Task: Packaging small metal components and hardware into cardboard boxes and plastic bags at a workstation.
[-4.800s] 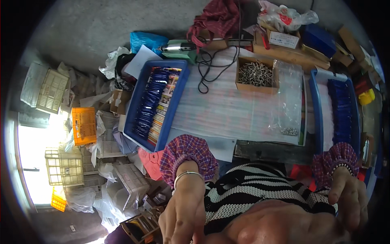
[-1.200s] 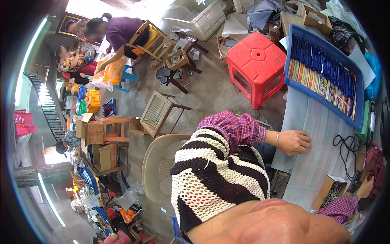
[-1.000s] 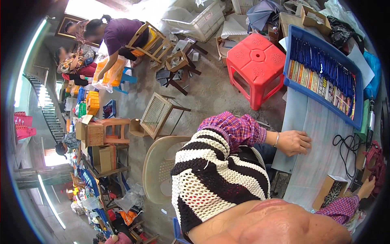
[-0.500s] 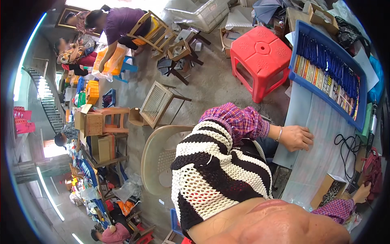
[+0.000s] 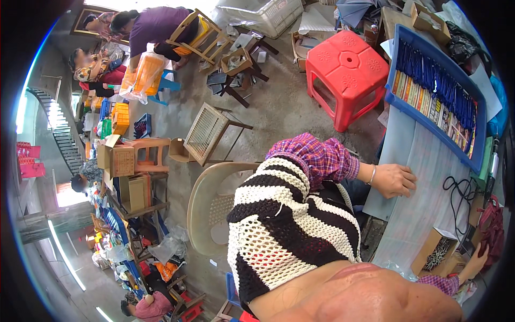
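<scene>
My left hand point(image 5: 394, 180), with a bracelet on its wrist, rests back up on a pale translucent sheet point(image 5: 421, 150) covering the worktable. Its fingers are curled down close together; whatever may be under them is hidden. At the lower right, my right hand point(image 5: 474, 262) grips the lower part of a dark red cloth item point(image 5: 490, 236), its fingers partly hidden by the cloth. An open cardboard box point(image 5: 427, 250) of small metal pieces stands beside that hand. Farther along the table, a blue tray point(image 5: 438, 130) holds a row of blue-topped, colourfully printed packets.
A black cord point(image 5: 455, 199) lies coiled near the small box. The red plastic stool point(image 5: 348, 75) stands beyond my left arm, with a woven-seat stool point(image 5: 208, 132) farther off. A person in purple point(image 5: 155, 29) bends over an orange bundle point(image 5: 146, 74) in clear plastic.
My left hand keeps its place on the sheet. My right hand has shifted slightly on the red cloth. The person in purple has drawn an arm back from the orange bundle.
</scene>
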